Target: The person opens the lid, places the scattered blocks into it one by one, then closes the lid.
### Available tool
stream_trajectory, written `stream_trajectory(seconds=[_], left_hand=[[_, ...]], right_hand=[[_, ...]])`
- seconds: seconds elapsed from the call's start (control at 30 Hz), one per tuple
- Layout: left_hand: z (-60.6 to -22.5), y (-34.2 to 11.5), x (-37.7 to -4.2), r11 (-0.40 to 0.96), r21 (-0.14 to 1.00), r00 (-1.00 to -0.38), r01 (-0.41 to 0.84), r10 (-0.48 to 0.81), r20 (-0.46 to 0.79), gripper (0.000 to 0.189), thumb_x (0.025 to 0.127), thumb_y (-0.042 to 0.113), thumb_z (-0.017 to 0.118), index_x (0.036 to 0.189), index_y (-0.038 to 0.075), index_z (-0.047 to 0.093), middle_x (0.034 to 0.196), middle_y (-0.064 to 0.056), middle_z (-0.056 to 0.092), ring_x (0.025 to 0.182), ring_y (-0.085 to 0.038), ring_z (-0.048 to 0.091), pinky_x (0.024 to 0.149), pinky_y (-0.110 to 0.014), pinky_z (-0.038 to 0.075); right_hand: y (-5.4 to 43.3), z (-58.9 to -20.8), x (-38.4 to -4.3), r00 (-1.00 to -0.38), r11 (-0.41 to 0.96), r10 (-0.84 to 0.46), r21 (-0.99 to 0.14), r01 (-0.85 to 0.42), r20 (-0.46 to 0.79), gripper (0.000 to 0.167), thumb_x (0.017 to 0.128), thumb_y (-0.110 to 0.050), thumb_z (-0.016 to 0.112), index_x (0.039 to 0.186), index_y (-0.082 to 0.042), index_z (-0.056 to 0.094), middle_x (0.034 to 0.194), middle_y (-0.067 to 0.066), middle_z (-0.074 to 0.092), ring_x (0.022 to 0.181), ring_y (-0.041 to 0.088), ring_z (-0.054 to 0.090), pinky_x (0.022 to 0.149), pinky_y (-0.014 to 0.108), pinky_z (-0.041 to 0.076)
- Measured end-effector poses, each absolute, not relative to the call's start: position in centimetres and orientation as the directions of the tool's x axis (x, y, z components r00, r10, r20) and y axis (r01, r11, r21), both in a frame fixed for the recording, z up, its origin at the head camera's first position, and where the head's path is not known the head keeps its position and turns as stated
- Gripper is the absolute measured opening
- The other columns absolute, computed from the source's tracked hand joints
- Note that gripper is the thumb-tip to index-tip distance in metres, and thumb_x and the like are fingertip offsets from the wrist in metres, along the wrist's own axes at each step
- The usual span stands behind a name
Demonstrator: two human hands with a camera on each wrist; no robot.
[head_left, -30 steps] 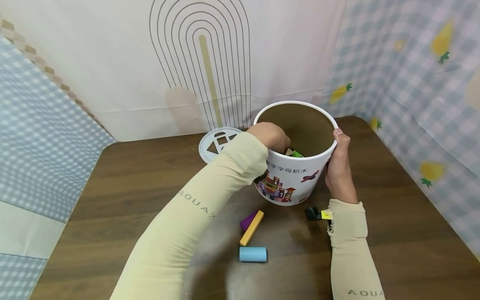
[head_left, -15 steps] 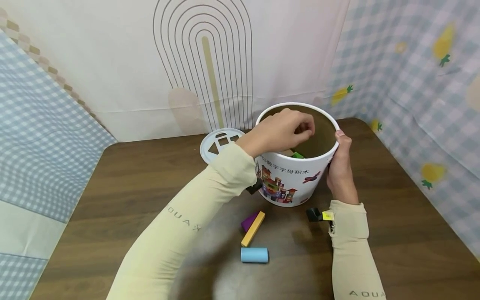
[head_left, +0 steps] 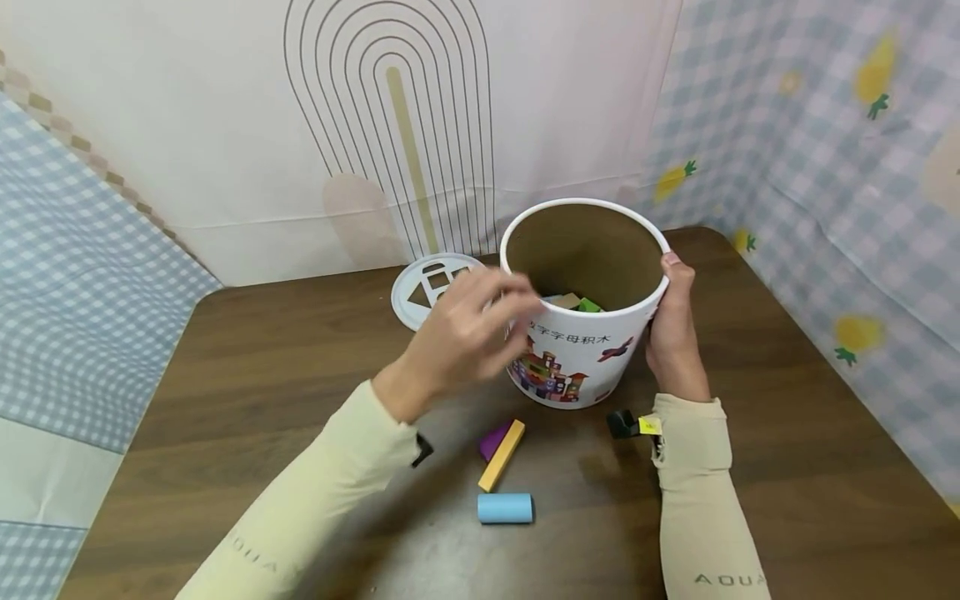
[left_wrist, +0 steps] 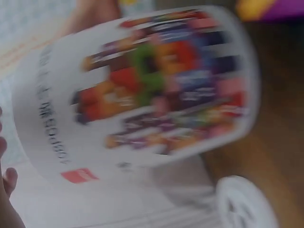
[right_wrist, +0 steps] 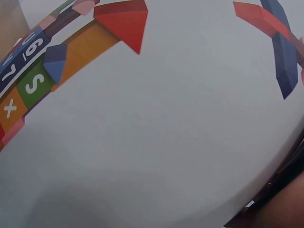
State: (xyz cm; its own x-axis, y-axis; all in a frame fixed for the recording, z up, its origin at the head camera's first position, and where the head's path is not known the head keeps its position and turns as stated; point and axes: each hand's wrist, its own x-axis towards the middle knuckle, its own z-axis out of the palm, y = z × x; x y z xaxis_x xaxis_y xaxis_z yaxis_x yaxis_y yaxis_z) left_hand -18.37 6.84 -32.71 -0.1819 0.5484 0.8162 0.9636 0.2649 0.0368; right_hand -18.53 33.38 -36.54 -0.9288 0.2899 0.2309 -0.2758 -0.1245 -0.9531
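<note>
A white bucket [head_left: 600,358] with printed toy-block pictures stands tilted toward me in the head view. My right hand [head_left: 675,329] grips its right side, thumb over the rim. Inside lie wooden blocks, among them a green block [head_left: 589,306] and a beige block [head_left: 567,301]; the rest are hidden by the front wall. My left hand [head_left: 468,333], blurred, is in front of the bucket's left rim with fingers loosely bent and nothing visible in them. In the left wrist view, its fingertips [left_wrist: 9,180] appear at the left edge beside the bucket.
On the wooden table [head_left: 300,358] before the bucket, a yellow bar block [head_left: 502,456] lies against a purple block [head_left: 492,440]. Nearer me is a light blue cylinder block [head_left: 505,508]. A white lid [head_left: 401,302] with shaped holes lies behind my left hand. Fabric walls surround the table.
My left hand has come up out of the bucket and moved left and toward me, over the rim. The right hand keeps its grip on the bucket.
</note>
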Motion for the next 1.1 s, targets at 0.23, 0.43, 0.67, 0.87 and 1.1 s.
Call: stream_trajectory(seconds=[0.23,0.43,0.67,0.87,1.1], left_hand=[[-38.0,3.2,-14.9,0.286,0.113,-0.300,0.952,0.784,0.544,0.037,0.087,0.009,0.076,0.124,0.008,0.071,0.119,-0.005,0.070,0.106,-0.021,0.063,0.085,-0.033,0.051],[-41.0,2.1,-12.8,0.414,0.334,-0.488,0.847,0.855,0.176,0.066,0.094,0.021,0.078,0.153,0.013,0.052,0.147,-0.003,0.059,0.135,-0.020,0.054,0.106,-0.038,0.049],[-42.6,1.9,-12.0,0.496,0.485,-0.540,0.720,0.840,-0.057,0.095,0.089,0.025,0.083,0.167,0.021,0.029,0.165,0.002,0.042,0.148,-0.016,0.042,0.118,-0.043,0.040],[-43.3,2.3,-12.3,0.506,0.534,-0.550,0.678,0.830,-0.088,0.093,0.092,0.031,0.082,0.168,0.022,0.029,0.164,0.002,0.045,0.144,-0.017,0.045,0.114,-0.042,0.041],[-43.4,2.2,-12.7,0.476,0.556,-0.544,0.681,0.838,-0.051,0.086,0.093,0.030,0.084,0.165,0.020,0.038,0.162,0.003,0.048,0.139,-0.017,0.049,0.113,-0.041,0.042]], right_hand=[[33.2,-36.5,-18.5,-0.933,-0.144,0.284,-0.952,-0.269,0.220,0.054,0.103,-0.051,0.036,0.135,-0.016,0.061,0.132,0.006,0.056,0.121,0.021,0.049,0.107,0.039,0.030],[33.4,-36.5,-18.3,-0.933,-0.132,0.288,-0.956,-0.260,0.214,0.052,0.104,-0.050,0.034,0.131,-0.016,0.062,0.130,0.005,0.055,0.120,0.020,0.048,0.106,0.037,0.030],[33.2,-36.3,-18.3,-0.932,-0.153,0.297,-0.953,-0.260,0.207,0.049,0.104,-0.050,0.035,0.129,-0.017,0.062,0.130,0.003,0.055,0.121,0.018,0.048,0.107,0.034,0.031],[33.2,-36.3,-18.3,-0.938,-0.144,0.279,-0.957,-0.253,0.206,0.050,0.104,-0.050,0.035,0.130,-0.018,0.062,0.131,0.003,0.055,0.121,0.018,0.048,0.105,0.033,0.031],[33.2,-36.4,-18.4,-0.930,-0.148,0.295,-0.951,-0.271,0.219,0.051,0.103,-0.049,0.036,0.130,-0.015,0.062,0.130,0.004,0.056,0.121,0.020,0.048,0.106,0.035,0.031]])
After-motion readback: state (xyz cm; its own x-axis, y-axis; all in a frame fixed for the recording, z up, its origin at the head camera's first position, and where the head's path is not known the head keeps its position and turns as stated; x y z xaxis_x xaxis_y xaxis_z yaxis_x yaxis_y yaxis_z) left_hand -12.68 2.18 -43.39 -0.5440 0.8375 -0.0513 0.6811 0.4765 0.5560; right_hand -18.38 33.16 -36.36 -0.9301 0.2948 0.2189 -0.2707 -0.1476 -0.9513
